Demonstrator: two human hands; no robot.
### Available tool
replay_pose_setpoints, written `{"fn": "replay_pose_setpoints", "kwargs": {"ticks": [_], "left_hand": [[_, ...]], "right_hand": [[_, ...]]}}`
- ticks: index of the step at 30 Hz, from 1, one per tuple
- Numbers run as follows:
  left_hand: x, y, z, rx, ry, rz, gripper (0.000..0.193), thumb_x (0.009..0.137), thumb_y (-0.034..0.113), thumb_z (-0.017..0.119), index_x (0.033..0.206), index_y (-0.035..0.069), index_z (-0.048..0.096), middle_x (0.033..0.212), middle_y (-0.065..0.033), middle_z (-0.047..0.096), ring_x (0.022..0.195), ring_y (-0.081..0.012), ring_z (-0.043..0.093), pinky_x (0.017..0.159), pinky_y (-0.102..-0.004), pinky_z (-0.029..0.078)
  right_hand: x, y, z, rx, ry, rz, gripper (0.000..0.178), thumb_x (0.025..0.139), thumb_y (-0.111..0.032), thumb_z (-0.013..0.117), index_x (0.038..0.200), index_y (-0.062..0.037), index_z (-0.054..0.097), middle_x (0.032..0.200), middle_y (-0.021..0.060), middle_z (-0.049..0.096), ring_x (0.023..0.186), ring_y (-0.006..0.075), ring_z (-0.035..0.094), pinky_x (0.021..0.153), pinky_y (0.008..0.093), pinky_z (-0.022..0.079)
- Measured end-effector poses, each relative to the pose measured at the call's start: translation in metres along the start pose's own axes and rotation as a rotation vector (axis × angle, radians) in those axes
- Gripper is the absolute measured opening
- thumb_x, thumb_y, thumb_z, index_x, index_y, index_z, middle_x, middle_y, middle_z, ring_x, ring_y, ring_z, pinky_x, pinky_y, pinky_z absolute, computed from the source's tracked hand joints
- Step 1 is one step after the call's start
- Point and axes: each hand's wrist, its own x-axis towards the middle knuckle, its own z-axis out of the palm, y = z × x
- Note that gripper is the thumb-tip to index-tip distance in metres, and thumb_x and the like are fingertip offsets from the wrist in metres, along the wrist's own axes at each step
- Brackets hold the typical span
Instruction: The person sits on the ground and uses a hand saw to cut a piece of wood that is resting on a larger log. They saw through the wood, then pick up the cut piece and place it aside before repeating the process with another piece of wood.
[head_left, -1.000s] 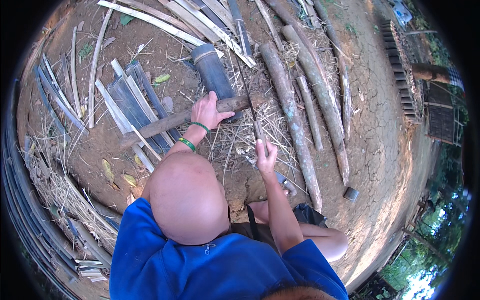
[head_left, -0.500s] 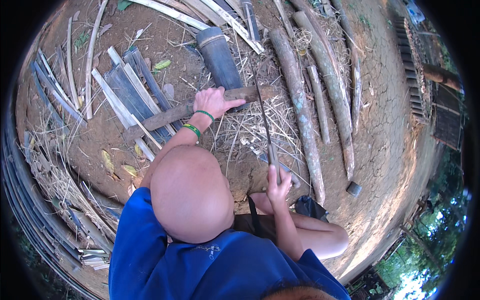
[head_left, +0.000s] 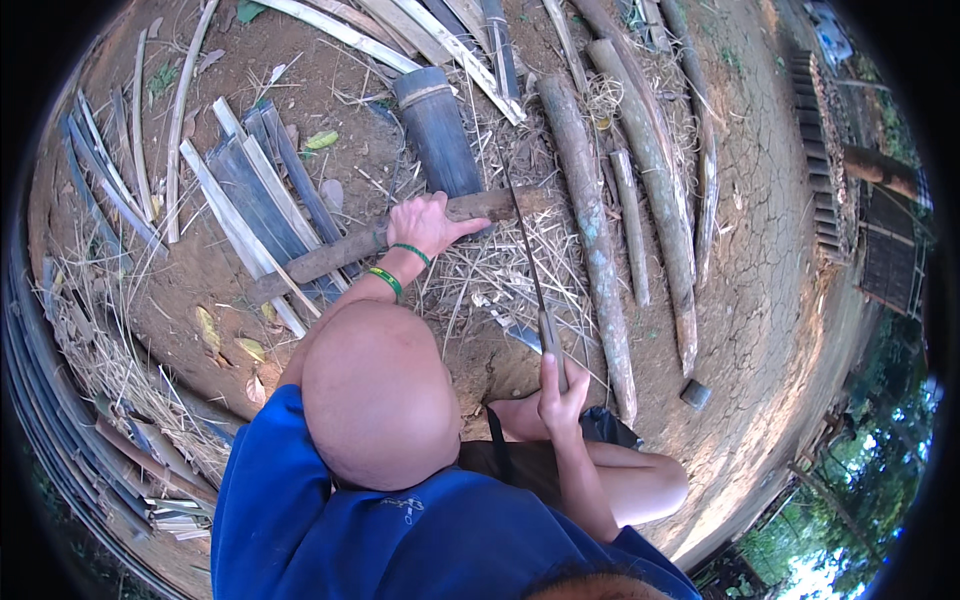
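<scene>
— Left hand (head_left: 428, 226)?
— Clasped over a brown, round wooden branch (head_left: 335, 258), rested across the near end of a dark, cylindrical bamboo tube (head_left: 440, 138).
— Right hand (head_left: 563, 400)?
— Closed around the grey-brown handle (head_left: 550, 337) of a long, thin, dark-bladed tool (head_left: 534, 270); the branch's right part is crossed by the blade (head_left: 524, 234).

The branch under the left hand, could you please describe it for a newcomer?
Find the thick dark bamboo tube, upper centre. A brown branch crosses its near end, under the left hand. Unlike the logs at right, it lies nearly crosswise.
</scene>
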Motion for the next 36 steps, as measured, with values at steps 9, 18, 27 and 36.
{"fn": "replay_pose_setpoints", "kwargs": {"ticks": [9, 18, 27, 36], "left_hand": [[0.013, -0.016, -0.008, -0.024, -0.02, 0.032, 0.095, 0.072, 0.091, 0.056, 0.098, 0.002, 0.076, 0.085, -0.0223, 0.074, 0.085, -0.0373, 0.074, 0.078, -0.047, 0.058], [0.014, -0.011, -0.02, -0.145, -0.167, -0.083, 0.096, 0.075, 0.088, 0.054, 0.104, -0.001, 0.076, 0.104, -0.0271, 0.073, 0.103, -0.0399, 0.07, 0.093, -0.048, 0.054], [0.029, -0.015, -0.012, -0.201, -0.223, -0.143, 0.096, 0.078, 0.088, 0.051, 0.103, -0.001, 0.076, 0.104, -0.028, 0.073, 0.104, -0.0412, 0.07, 0.093, -0.0481, 0.054], [0.005, -0.007, -0.001, -0.078, 0.196, 0.095, 0.086, 0.067, 0.08, 0.072, 0.092, -0.002, 0.069, 0.094, -0.0252, 0.073, 0.092, -0.0394, 0.073, 0.084, -0.0502, 0.057]], "right_hand": [[0.029, -0.009, 0.021, 0.015, 0.014, -0.073, 0.035, 0.1, -0.023, 0.061, 0.076, 0.0023, 0.065, 0.055, 0.0077, 0.054, 0.05, 0.0112, 0.05, 0.049, 0.0344, 0.037], [0.09, -0.019, 0.032, -0.129, -0.017, -0.085, 0.035, 0.098, -0.024, 0.063, 0.076, 0.0022, 0.065, 0.053, 0.0119, 0.055, 0.046, 0.0203, 0.052, 0.05, 0.0396, 0.038], [0.128, -0.01, 0.052, 0.001, -0.001, -0.183, 0.043, 0.1, -0.03, 0.063, 0.072, 0.0028, 0.064, 0.051, 0.0057, 0.05, 0.046, 0.0118, 0.045, 0.046, 0.0351, 0.034], [0.061, 0.075, 0.07, 0.323, 0.064, -0.024, 0.037, 0.1, -0.021, 0.061, 0.069, -0.0011, 0.055, 0.056, -0.0008, 0.046, 0.053, 0.0088, 0.04, 0.05, 0.0305, 0.031]]}}
